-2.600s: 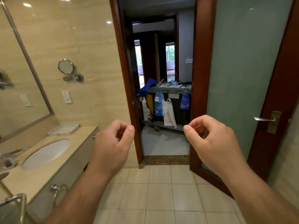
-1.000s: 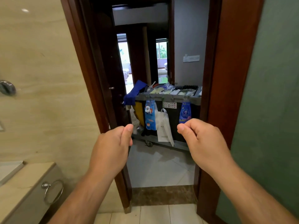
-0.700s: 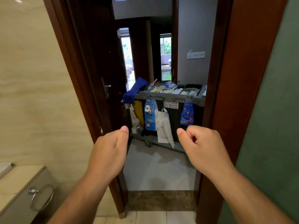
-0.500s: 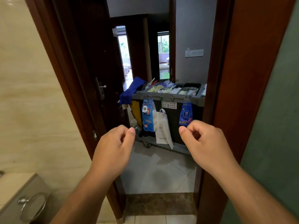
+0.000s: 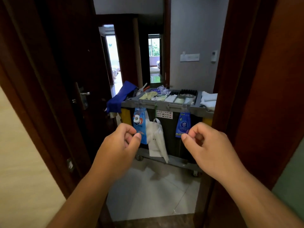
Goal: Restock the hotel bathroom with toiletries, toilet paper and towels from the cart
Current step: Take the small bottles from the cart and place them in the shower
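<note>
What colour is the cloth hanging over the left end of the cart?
The cloth is blue; the head view shows it.

Grey cart (image 5: 169, 132) on pale tiled floor (image 5: 153, 195): toiletry packets (image 5: 148, 95) in top tray (image 5: 164, 106), white towels (image 5: 209, 98) right, blue cloth (image 5: 118, 99) draped left.

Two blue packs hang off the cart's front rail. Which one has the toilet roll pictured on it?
The longer blue pack, hanging beside the white bag above the left hand; the shorter blue pack shows a round logo.
</note>
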